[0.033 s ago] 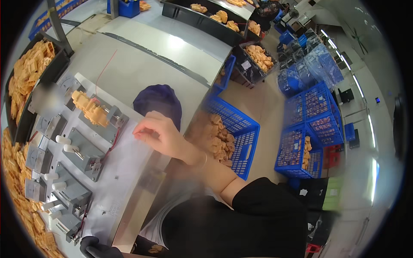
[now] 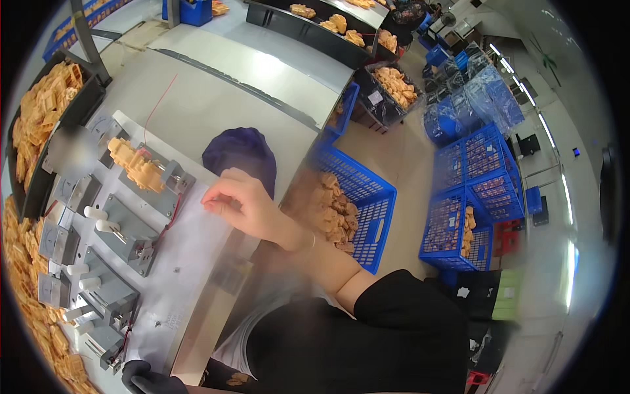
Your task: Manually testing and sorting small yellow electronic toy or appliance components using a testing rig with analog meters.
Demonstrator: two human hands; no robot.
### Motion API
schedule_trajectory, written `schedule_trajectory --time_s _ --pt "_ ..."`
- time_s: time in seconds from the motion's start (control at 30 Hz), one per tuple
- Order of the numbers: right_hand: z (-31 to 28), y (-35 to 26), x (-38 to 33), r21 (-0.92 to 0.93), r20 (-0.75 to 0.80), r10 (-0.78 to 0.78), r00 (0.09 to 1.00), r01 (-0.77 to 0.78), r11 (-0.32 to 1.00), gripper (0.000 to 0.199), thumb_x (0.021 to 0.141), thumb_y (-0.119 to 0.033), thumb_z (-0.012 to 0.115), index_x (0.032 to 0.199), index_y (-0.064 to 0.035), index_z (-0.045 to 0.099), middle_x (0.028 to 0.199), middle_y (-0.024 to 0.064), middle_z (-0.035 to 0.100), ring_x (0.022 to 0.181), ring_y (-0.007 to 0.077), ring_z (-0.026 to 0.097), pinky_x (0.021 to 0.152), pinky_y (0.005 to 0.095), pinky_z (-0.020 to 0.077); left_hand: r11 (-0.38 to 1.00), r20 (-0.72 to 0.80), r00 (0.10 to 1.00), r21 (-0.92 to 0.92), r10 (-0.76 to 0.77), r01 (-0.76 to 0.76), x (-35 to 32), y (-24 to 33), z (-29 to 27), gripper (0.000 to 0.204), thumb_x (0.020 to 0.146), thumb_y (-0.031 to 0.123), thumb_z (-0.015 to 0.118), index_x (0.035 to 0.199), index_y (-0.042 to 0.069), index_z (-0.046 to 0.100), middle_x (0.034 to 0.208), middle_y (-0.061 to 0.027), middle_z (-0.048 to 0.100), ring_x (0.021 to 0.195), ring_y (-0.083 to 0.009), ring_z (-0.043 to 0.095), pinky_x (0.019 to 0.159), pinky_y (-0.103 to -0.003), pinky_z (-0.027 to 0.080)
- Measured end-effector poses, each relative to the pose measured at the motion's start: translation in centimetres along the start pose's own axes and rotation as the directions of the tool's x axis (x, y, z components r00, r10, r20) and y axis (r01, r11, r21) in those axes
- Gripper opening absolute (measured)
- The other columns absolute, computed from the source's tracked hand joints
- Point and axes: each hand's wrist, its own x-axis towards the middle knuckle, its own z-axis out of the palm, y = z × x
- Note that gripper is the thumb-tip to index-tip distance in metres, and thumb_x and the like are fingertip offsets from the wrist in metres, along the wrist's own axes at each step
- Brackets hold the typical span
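Workbench check: one tan part on four fixtures, two hands clear of it

Nearest, at the bottom edge, your left hand [image 2: 152, 379] wears a black glove, its fingers bent beside the lowest fixture; the frame cuts it off, so whether it grips anything cannot be told. Your bare right hand [image 2: 246, 205] hovers at the bench edge, fingers loosely curled, the tips close to the thumb; whether something small is pinched there cannot be told.

On the white bench [image 2: 167, 279] you have four grey fixtures [image 2: 126, 241] in a row, with six white knobs [image 2: 108, 226] among the lower three. The one tan part [image 2: 141, 172] sits on the uppermost fixture, apart from your right hand. Its long axis slants from upper left to lower right, the lower-right end at a metal clamp [image 2: 176, 176], the other pointing away from you.

Beyond your right hand lies one dark purple rounded object [image 2: 243, 154]. Farther off, one blue crate [image 2: 375, 230] holds many tan pieces [image 2: 335, 217].
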Motion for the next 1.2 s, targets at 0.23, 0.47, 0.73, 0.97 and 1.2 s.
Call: schedule_trajectory --time_s 0.23,0.47,0.73,0.97,1.2 --pt "0.5 0.4 0.4 0.098 -0.052 0.024 0.998 -0.018 0.995 0.006 0.079 -0.002 0.069 0.08 -0.0061 0.065 0.07 0.0022 0.05 0.068 0.0169 0.045 0.058 0.0296 0.0369 1.0 -0.023 1.0 -0.01 -0.011 0.011 0.2 -0.2 0.4 0.034 0.094 0.025 0.054 0.07 0.001 0.057 0.056 -0.0071 0.051 0.045 -0.0161 0.045 0.043 -0.027 0.036" --pt "0.5 0.3 0.3 0.072 -0.029 0.002 1.0 0.0 0.997 0.007 0.081 -0.001 0.069 0.087 -0.0047 0.066 0.078 0.0027 0.059 0.073 0.015 0.052 0.056 0.0263 0.0432 1.0 -0.049 0.999 -0.02 0.0 -0.001 0.1 -0.5 0.1 0.033 0.093 0.023 0.054 0.069 0.001 0.056 0.054 -0.0063 0.05 0.044 -0.0153 0.045 0.042 -0.027 0.036" --pt "1.0 0.3 0.3 0.097 -0.065 0.016 0.998 -0.01 0.995 0.006 0.078 -0.001 0.068 0.078 -0.0047 0.064 0.073 0.0039 0.055 0.071 0.0181 0.048 0.057 0.0305 0.0398 1.0 -0.048 0.999 -0.014 -0.007 0.006 0.2 -0.4 0.1 0.032 0.092 0.022 0.055 0.069 0.0 0.056 0.054 -0.0063 0.05 0.044 -0.0154 0.045 0.042 -0.027 0.037" --pt "1.8 -0.4 0.6 -0.097 -0.194 -0.024 0.981 0.005 0.995 0.012 0.074 -0.01 0.072 0.072 -0.0077 0.06 0.061 0.0023 0.047 0.06 0.019 0.045 0.055 0.0325 0.0348 1.0 -0.06 0.998 0.0 -0.005 0.005 0.1 -0.4 0.1 0.033 0.092 0.024 0.055 0.07 0.0 0.057 0.055 -0.0064 0.051 0.045 -0.0153 0.046 0.043 -0.027 0.037" --pt "2.4 -0.3 0.5 -0.136 -0.259 -0.047 0.965 0.012 0.991 0.012 0.071 -0.007 0.069 0.074 -0.0087 0.058 0.057 0.0017 0.043 0.057 0.0191 0.043 0.053 0.0332 0.0326 1.0 -0.04 0.999 -0.008 -0.005 0.005 -0.1 -0.1 -0.1 0.034 0.093 0.025 0.055 0.07 0.001 0.058 0.056 -0.0064 0.051 0.045 -0.0153 0.045 0.043 -0.027 0.035"
